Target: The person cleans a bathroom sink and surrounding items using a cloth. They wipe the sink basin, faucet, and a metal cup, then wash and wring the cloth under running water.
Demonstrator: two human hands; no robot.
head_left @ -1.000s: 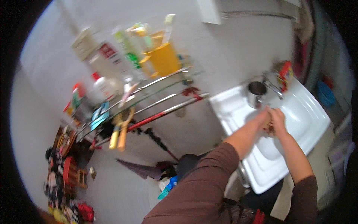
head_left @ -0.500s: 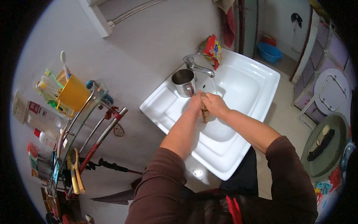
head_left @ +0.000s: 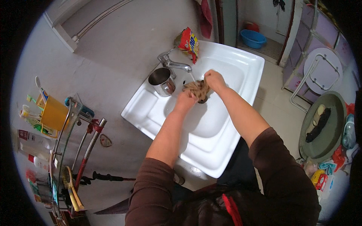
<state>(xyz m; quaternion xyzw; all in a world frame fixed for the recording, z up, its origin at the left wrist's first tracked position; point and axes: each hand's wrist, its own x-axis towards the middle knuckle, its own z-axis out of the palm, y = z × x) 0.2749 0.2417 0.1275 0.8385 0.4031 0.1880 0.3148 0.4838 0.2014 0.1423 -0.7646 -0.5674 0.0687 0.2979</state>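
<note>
nearest, the brown sleeves [head_left: 152,180] sit bunched at the elbows, likely so that they keep out of the wet, and both bare forearms reach over the front edge of the white washbasin [head_left: 203,154]. beyond that edge, a crumpled brown cloth [head_left: 196,89] hangs between the hands over the bowl; take it as the centre of the clock. the left hand [head_left: 186,101], at seven o'clock, has its fingers curled closed on the lower edge, thumb pressed over the fabric. the right hand [head_left: 215,80], at two o'clock, pinches the other end, its fingers drawn in with hardly any gap. gripping opposite ends seems to keep the fabric partly spread and close to the running water [head_left: 193,76], though whether the stream strikes it or passes behind cannot be told. at nine o'clock a stainless steel mug [head_left: 162,83] stands upright on the basin's ledge, apparently set there to be out of the hands' way yet within reach. the chrome lever tap [head_left: 181,66] points in from eleven o'clock, and at twelve a red and yellow packet [head_left: 188,44] leans at the back corner, probably for support. farthest, toward half past one, a blue plastic tub [head_left: 253,38] rests on the floor beyond the doorway.
</note>
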